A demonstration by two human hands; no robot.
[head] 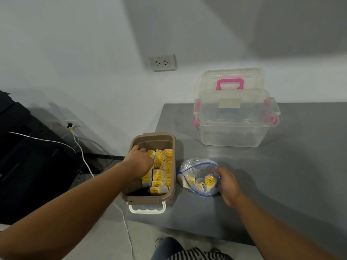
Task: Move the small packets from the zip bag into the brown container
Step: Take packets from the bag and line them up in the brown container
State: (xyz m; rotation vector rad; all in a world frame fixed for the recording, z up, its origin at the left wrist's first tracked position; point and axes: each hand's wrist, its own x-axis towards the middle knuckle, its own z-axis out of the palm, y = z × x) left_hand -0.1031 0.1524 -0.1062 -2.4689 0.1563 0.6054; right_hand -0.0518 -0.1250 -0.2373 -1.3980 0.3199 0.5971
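The brown container stands at the left end of the grey table, with rows of small yellow-and-white packets standing inside. My left hand is down inside it, fingers curled among the packets at its left side; what it holds is hidden. Just right of the container lies the clear zip bag with a blue seal, several packets still inside. My right hand grips the bag's right edge at its opening.
A clear plastic box with pink latches stands at the back of the grey table, its pink-handled lid leaning on the wall behind. A black unit and white cables lie on the floor to the left. A wall socket sits above.
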